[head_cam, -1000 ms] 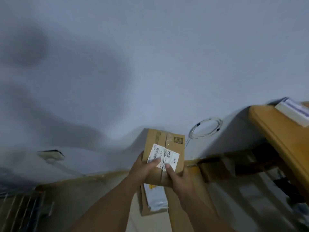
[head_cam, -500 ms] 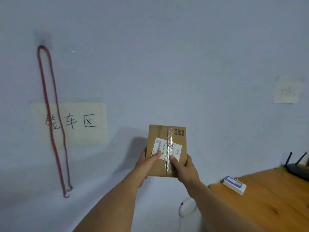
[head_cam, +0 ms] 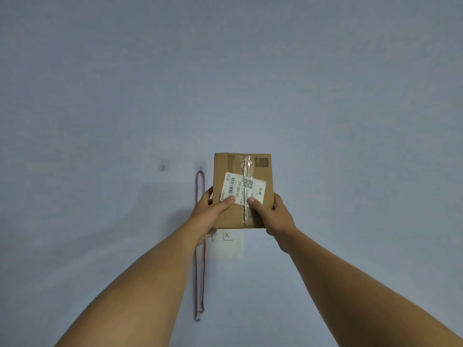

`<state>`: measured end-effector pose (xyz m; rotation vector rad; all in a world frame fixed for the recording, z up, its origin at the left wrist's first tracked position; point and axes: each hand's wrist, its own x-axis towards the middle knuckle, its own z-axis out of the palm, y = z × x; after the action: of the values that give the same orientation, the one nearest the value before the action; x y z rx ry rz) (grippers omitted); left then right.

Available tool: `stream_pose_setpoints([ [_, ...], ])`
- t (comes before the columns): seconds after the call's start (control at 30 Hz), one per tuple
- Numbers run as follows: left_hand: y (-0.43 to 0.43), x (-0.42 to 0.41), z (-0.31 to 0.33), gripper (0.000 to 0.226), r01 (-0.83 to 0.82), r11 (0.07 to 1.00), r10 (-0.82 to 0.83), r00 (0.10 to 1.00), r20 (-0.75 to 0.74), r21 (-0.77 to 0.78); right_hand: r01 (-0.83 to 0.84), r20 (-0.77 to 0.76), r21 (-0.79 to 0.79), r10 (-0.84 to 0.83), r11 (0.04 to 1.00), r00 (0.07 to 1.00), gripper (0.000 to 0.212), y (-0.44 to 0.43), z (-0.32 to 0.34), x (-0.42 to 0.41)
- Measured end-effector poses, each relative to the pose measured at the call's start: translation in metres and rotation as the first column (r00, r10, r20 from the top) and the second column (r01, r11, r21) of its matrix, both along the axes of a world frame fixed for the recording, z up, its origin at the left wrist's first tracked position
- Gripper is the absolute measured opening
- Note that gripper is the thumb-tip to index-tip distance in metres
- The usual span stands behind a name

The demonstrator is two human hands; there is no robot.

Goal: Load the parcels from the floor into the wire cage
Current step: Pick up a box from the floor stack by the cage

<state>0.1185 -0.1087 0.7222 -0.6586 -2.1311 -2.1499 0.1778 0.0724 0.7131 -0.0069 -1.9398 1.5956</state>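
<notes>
Person is holding a small brown cardboard parcel (head_cam: 260, 174), w/ clear tape down the middle & a white shipping label (head_cam: 240, 187), upright at arm's length in front of a pale blue-grey wall (head_cam: 325, 121). Left hand (head_cam: 209, 209) is gripping its left edge, thumb lying on the label, fingers curling behind. Right hand (head_cam: 274, 215) is doing the same on the right edge. So the parcel is sitting between both hands, top half sticking up above the thumbs. Wire cage isn't in view, nor the floor. Just beyond the left hand a red cord loop (head_cam: 200, 246) is hanging on the wall, & a pale paper note (head_cam: 229, 246) is showing below the hands. Doing this carry well, imo, is meaning: finding the cage by eye before lowering, gripping w/ both hands, steering clear of the cord, and setting the parcel in flat, not dropping it.
</notes>
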Motion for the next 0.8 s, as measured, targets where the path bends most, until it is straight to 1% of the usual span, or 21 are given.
stream_pose_setpoints([
  [0.1, -0.072, 0.01, 0.03, 0.067, -0.086, 0.996, 0.085, 0.995, -0.043, -0.003, -0.092, -0.029, 0.013, 0.092, 0.996, 0.995, 0.066, -0.066, 0.029, -0.006],
  [0.2, -0.151, 0.015, 0.048, 0.07, -0.175, 0.984, 0.174, 0.982, -0.071, -0.01, -0.177, -0.036, 0.04, 0.178, 0.983, 0.983, 0.06, -0.138, 0.048, -0.011],
  [0.3, -0.232, 0.02, 0.057, 0.07, -0.255, 0.967, 0.253, 0.964, -0.085, -0.01, -0.264, -0.065, 0.019, 0.265, 0.964, 0.962, 0.057, -0.218, 0.057, -0.024],
  [0.37, -0.288, 0.023, 0.061, 0.069, -0.297, 0.955, 0.293, 0.951, -0.097, -0.023, -0.321, -0.059, -0.008, 0.32, 0.947, 0.945, 0.06, -0.275, 0.059, -0.035],
  [0.43, -0.346, 0.027, 0.062, 0.068, -0.336, 0.94, 0.329, 0.938, -0.108, -0.058, -0.371, -0.024, -0.029, 0.371, 0.928, 0.928, 0.064, -0.331, 0.06, -0.045],
  [0.5, -0.404, 0.031, 0.059, 0.065, -0.373, 0.923, 0.362, 0.925, -0.117, -0.094, -0.417, -0.003, -0.037, 0.418, 0.908, 0.909, 0.061, -0.384, 0.059, -0.05],
  [0.6, -0.48, 0.032, 0.048, 0.063, -0.433, 0.895, 0.424, 0.9, -0.098, -0.107, -0.485, 0.011, -0.046, 0.486, 0.874, 0.874, 0.06, -0.455, 0.05, -0.058],
  [0.7, -0.538, 0.025, 0.031, 0.059, -0.471, 0.874, 0.47, 0.882, -0.042, -0.119, -0.532, 0.068, -0.057, 0.535, 0.845, 0.842, 0.057, -0.514, 0.034, -0.071],
  [0.8, -0.579, 0.013, 0.012, 0.052, -0.49, 0.862, 0.494, 0.87, -0.007, -0.128, -0.543, 0.122, -0.054, 0.545, 0.838, 0.83, 0.055, -0.558, 0.013, -0.094],
])
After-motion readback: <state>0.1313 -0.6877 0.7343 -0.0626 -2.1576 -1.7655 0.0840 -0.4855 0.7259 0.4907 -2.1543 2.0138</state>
